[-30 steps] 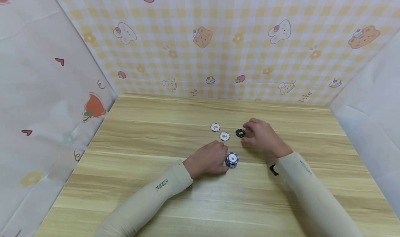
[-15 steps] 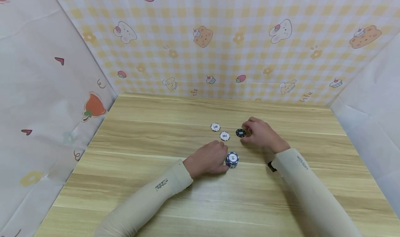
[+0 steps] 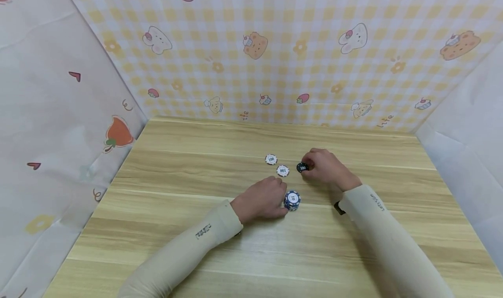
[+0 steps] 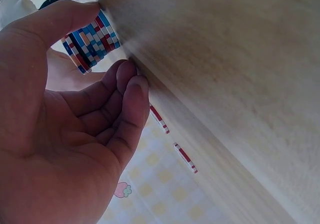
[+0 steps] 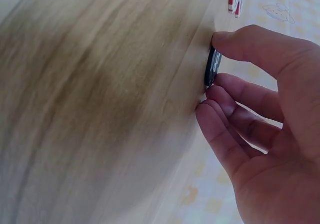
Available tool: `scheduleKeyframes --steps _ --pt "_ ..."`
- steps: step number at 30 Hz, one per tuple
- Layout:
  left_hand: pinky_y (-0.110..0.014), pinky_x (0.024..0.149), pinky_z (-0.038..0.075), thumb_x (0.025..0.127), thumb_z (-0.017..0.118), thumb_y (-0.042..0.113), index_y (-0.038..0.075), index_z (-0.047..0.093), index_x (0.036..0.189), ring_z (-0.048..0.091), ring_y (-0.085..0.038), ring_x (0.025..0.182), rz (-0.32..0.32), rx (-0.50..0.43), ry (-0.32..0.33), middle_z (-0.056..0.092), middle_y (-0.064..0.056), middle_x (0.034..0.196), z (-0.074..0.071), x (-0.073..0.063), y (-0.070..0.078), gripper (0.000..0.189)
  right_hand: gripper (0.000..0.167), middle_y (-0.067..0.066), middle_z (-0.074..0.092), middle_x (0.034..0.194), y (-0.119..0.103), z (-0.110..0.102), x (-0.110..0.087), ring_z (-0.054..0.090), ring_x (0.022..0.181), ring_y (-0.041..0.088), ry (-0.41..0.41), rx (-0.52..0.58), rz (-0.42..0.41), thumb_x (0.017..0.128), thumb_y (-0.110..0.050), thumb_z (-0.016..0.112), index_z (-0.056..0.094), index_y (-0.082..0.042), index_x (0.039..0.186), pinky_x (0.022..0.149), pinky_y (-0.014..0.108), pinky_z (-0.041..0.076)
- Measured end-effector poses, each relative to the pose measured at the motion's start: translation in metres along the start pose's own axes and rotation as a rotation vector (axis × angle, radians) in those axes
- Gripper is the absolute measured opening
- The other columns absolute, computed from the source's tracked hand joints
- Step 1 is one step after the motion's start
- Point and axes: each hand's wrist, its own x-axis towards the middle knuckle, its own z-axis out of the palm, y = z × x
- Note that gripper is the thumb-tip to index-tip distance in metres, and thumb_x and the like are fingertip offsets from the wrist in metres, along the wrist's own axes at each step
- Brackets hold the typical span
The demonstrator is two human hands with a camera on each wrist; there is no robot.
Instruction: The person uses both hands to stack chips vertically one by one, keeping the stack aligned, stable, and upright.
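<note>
A short stack of poker chips (image 3: 292, 199), with a blue-and-white chip marked 10 on top, stands on the table. My left hand (image 3: 262, 199) holds its near-left side, thumb and curled fingers around it; red, white and blue edges show in the left wrist view. A black poker chip (image 3: 301, 167) marked 100 lies flat farther back. My right hand (image 3: 324, 168) pinches that chip at its edges between thumb (image 5: 235, 42) and fingers, which touch the tabletop. Two white poker chips marked 100, a nearer one (image 3: 282, 171) and a farther one (image 3: 271, 159), lie to the left.
The wood-grain table (image 3: 188, 158) meets a yellow checked cloth backdrop (image 3: 220, 79) at its back edge. Pale printed cloth (image 3: 59, 127) hangs on the left, and plain pale cloth (image 3: 463, 127) on the right.
My right hand has moved slightly left, and its thumb and fingers have closed in on the black poker chip. The left hand stays still at the stack.
</note>
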Motion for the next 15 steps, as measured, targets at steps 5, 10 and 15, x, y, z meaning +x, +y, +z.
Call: scheduleKeyframes --steps 5,10,15 --pt "-0.031 0.082 0.054 0.099 0.075 0.042 0.004 0.073 0.103 0.061 -0.019 0.087 -0.002 -0.003 -0.001 0.07 -0.006 0.097 -0.0012 -0.0002 0.0001 0.038 0.032 0.007 0.069 0.098 -0.001 0.0003 0.0009 0.064 0.087 0.024 -0.01 -0.015 0.013 0.09 -0.021 0.088 0.077 0.001 0.11 0.084 0.045 0.057" --pt "-0.03 0.081 0.054 0.099 0.076 0.042 0.004 0.073 0.104 0.06 -0.018 0.086 -0.004 -0.008 -0.007 0.07 -0.006 0.097 -0.0024 -0.0004 0.0005 0.039 0.032 0.006 0.068 0.095 -0.0027 0.0004 0.0002 0.062 0.083 0.023 -0.016 -0.013 0.023 0.088 -0.023 0.087 0.075 0.001 0.106 0.079 0.042 0.056" --pt "-0.03 0.08 0.054 0.099 0.076 0.041 0.004 0.073 0.102 0.06 -0.018 0.084 -0.006 -0.026 -0.01 0.069 -0.005 0.095 -0.0032 -0.0003 0.0008 0.038 0.031 0.006 0.067 0.094 -0.0039 0.0007 -0.0032 0.061 0.081 0.022 -0.015 -0.009 0.024 0.088 -0.022 0.085 0.074 0.001 0.105 0.077 0.041 0.056"
